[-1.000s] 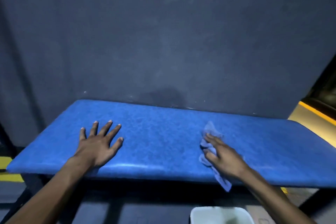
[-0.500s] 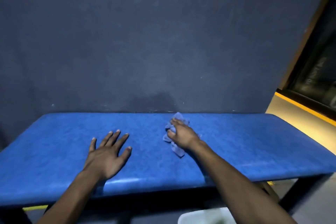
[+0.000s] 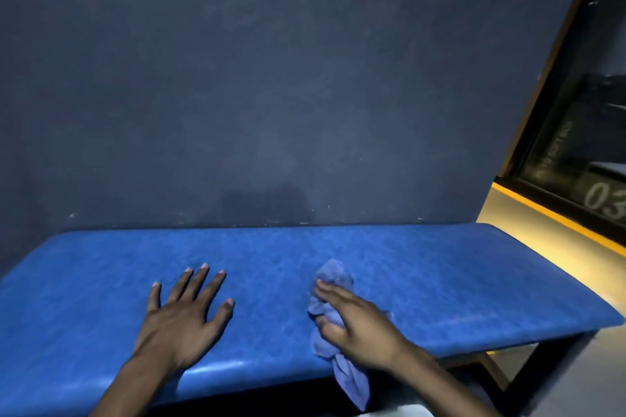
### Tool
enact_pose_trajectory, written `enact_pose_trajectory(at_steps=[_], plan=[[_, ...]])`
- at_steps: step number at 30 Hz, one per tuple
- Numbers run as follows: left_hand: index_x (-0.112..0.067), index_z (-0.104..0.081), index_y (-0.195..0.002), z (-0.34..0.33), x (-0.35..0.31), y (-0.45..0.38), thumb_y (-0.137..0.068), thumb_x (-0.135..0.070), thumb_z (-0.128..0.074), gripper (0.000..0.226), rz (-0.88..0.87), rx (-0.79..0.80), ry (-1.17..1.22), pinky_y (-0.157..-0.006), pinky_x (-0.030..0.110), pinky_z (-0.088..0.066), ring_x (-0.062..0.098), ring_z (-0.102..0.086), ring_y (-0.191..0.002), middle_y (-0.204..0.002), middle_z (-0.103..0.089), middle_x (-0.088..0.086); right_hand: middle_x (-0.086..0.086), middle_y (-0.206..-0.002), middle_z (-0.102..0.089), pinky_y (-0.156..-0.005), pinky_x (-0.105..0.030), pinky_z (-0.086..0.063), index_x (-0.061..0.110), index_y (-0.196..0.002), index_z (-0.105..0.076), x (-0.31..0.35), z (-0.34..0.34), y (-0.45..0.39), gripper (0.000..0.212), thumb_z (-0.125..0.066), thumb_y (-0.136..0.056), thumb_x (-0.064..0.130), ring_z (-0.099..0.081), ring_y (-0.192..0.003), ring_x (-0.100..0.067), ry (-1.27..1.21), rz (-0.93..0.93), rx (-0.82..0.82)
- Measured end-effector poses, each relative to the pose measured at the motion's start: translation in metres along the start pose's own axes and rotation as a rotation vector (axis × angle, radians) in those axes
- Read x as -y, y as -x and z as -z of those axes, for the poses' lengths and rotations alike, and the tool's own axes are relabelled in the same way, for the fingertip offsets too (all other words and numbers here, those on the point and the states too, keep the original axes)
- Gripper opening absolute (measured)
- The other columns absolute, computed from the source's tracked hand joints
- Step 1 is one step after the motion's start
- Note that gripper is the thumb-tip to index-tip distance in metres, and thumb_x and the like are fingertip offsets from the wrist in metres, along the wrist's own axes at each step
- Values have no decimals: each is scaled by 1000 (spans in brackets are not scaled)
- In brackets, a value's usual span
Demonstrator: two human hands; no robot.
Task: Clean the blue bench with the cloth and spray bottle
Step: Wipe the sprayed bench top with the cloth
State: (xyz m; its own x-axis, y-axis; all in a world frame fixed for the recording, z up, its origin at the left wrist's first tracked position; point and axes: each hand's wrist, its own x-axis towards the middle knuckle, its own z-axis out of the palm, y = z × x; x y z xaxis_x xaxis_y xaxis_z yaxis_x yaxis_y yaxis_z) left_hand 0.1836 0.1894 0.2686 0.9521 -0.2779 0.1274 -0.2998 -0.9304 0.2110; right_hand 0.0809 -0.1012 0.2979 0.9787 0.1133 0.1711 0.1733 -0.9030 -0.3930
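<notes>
Head view. Since half a second earlier, the right hand (image 3: 355, 325) and the crumpled pale-blue cloth (image 3: 333, 322) have travelled from the rear edge of the seat toward its front edge, while the left hand (image 3: 183, 318) has kept its place. The left hand lies flat, palm down, fingers spread and empty, on the glossy blue padded bench (image 3: 440, 274). The right hand, to its right and well apart from it, presses the cloth against the bench surface, fingers laid over the bunched fabric; whether they grip it cannot be told. One tail of the cloth hangs over the front edge below the right wrist. Behind both hands rises a dark grey wall (image 3: 271, 78). Beyond the right hand stands a dark glass panel (image 3: 582, 132) marked "03".
</notes>
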Motion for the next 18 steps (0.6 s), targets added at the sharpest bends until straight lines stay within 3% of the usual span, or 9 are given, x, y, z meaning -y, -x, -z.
enact_pose_trajectory(at_steps=[4,7,10,13,16,18], plan=[[-53,-4,-154,1,2,-1,-83,-76,-2,75,-8,0,0,-123,49,7,5,8,-154,-167,4,-20,3,-150,-47,-103,-9,-21,16,-139,-54,-19,3,-67,43,-56,-96,26,-39,-141,-11,10,-91,12],[-53,-6,-154,0,5,-2,-84,-77,-5,74,-9,-5,10,-123,49,6,4,7,-153,-167,2,-20,3,-134,-57,-101,-19,-30,23,-122,-62,-58,21,-105,42,-45,-88,40,-48,-134,-19,-2,-258,5],[-53,-6,-154,-2,6,-2,-83,-77,-5,75,-4,-9,11,-123,49,7,4,8,-153,-167,1,-20,1,-142,-52,-100,-26,-36,23,-130,-57,-80,25,-112,46,-46,-91,45,-50,-131,-21,-12,-364,-100],[-52,-5,-155,-2,5,-2,-83,-76,-3,75,-1,-18,1,-123,49,8,5,9,-153,-167,2,-20,10,-156,-40,-109,-30,-35,32,-144,-46,-60,12,-69,53,-52,-94,50,-44,-140,-16,20,-284,-126],[-52,-4,-155,-2,5,0,-80,-77,2,79,-16,-28,6,-123,49,8,5,9,-153,-167,3,-20,23,-152,-41,-117,-21,-29,34,-144,-49,-46,10,6,60,-52,-89,58,-34,-141,8,-18,-66,-59],[-52,-3,-154,-1,6,0,-80,-77,3,79,-14,-23,0,-122,49,8,5,9,-153,-166,4,-20,26,-149,-42,-116,-15,-26,32,-142,-52,-58,16,31,64,-48,-86,62,-33,-139,13,-24,-61,-56]])
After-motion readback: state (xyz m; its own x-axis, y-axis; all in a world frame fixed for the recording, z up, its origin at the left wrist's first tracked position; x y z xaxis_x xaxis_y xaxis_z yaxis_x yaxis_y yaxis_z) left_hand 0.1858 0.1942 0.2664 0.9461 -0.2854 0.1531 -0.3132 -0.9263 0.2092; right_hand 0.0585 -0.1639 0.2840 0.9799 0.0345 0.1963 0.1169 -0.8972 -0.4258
